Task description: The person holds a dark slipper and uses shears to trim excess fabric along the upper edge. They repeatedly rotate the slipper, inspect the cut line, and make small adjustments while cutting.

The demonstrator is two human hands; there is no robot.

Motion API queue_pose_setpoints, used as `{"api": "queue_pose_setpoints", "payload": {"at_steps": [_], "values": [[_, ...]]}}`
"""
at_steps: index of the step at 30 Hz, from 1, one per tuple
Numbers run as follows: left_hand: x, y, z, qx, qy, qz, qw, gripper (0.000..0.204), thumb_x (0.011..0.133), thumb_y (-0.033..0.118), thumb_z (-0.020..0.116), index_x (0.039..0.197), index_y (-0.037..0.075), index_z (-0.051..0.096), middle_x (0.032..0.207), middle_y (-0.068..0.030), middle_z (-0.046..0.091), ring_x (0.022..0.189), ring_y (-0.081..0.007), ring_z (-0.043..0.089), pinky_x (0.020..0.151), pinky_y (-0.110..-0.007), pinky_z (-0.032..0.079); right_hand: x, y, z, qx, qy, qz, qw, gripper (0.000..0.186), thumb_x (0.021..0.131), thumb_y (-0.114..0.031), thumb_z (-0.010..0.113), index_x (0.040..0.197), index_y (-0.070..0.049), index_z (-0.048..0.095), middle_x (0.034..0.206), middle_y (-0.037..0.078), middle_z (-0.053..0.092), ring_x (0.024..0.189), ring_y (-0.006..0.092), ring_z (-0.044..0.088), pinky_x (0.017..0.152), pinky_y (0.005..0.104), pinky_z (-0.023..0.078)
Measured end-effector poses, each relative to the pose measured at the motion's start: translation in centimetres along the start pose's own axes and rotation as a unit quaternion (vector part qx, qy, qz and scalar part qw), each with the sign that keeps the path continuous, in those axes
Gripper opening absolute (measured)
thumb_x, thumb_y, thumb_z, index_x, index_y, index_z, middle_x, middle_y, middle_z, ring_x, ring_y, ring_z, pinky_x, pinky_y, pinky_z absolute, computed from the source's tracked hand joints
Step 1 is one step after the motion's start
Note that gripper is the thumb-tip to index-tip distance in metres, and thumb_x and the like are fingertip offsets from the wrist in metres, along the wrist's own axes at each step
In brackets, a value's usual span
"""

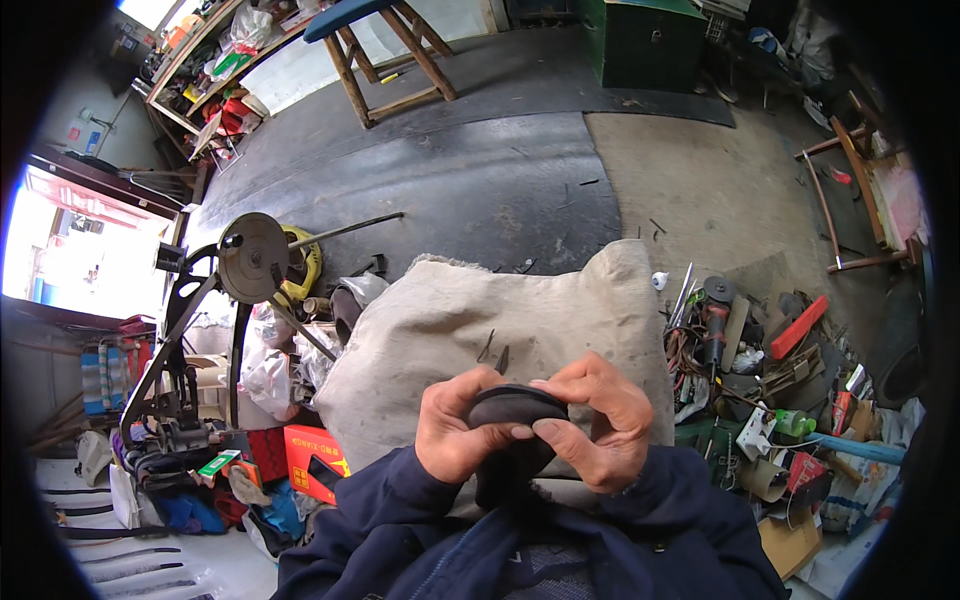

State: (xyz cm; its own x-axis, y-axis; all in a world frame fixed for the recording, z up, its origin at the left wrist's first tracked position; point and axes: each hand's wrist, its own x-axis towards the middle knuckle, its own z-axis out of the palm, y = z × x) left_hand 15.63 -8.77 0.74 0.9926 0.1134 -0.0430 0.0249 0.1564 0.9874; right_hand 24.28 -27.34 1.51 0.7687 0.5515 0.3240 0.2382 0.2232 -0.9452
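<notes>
Close to my body I hold a black shoe (pixel 518 403) above my lap, one rounded end with its sole edge turned up. My left hand (pixel 450 428) is closed round its left side, thumb and fingers pressing near the rim. On the other side my right hand (pixel 603 428) pinches the sole edge between thumb and fingers. The lower part of the shoe merges with my dark sleeves and is hard to make out. Under both hands a beige cloth (pixel 480 295) covers my lap, and a few thin dark scraps (pixel 502 357) lie on it.
At left stands a hand-cranked sewing machine (pixel 255 258) with a round wheel. A red box (pixel 312 462) lies near its base. An angle grinder (pixel 715 325) sits among piled tools at right. Farther off are a wooden stool (pixel 425 70) and a green chest (pixel 650 45).
</notes>
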Motion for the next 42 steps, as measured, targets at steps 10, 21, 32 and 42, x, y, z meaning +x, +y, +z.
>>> {"api": "queue_pose_setpoints", "payload": {"at_steps": [10,21,32,42], "values": [[0.7,-1.1,-1.9,-0.081,0.065,-0.12,0.987,0.028,0.075,0.001,0.076,0.101,-0.001,0.067,0.09,-0.0046,0.072,0.082,-0.0117,0.066,0.077,-0.026,0.052,-4.5,4.9,-7.9,0.009,0.23,0.128,0.965,0.025,0.098,-0.008,0.057,0.118,0.005,0.066,0.103,0.008,0.064,0.087,0.011,0.059,0.078,0.0242,0.049],[1.4,-5.1,-3.5,-0.145,0.08,-0.075,0.983,0.045,0.079,0.011,0.081,0.116,-0.001,0.059,0.098,-0.0132,0.071,0.081,-0.0245,0.071,0.073,-0.036,0.062,-30.8,22.5,-16.2,-0.077,0.442,0.493,0.746,0.027,0.096,-0.006,0.064,0.122,-0.001,0.064,0.088,0.005,0.069,0.067,0.0111,0.063,0.056,0.0261,0.053],[1.2,-5.0,-3.3,-0.125,0.095,-0.097,0.983,0.048,0.079,0.01,0.081,0.119,-0.003,0.058,0.1,-0.0155,0.071,0.082,-0.0254,0.071,0.075,-0.035,0.061,-39.4,18.3,-16.6,-0.3,0.461,0.418,0.723,0.006,0.093,-0.005,0.069,0.098,-0.002,0.068,0.079,0.001,0.068,0.067,0.0069,0.061,0.062,0.0244,0.051],[1.2,-3.7,-1.6,-0.086,0.062,-0.064,0.992,0.04,0.08,0.011,0.071,0.115,-0.003,0.057,0.096,-0.0144,0.069,0.08,-0.0255,0.07,0.071,-0.035,0.06,-43.3,15.0,-15.1,-0.431,0.27,0.48,0.715,0.049,0.078,-0.014,0.075,0.123,-0.006,0.057,0.118,0.018,0.062,0.105,0.0343,0.067,0.09,0.0441,0.054]]}}
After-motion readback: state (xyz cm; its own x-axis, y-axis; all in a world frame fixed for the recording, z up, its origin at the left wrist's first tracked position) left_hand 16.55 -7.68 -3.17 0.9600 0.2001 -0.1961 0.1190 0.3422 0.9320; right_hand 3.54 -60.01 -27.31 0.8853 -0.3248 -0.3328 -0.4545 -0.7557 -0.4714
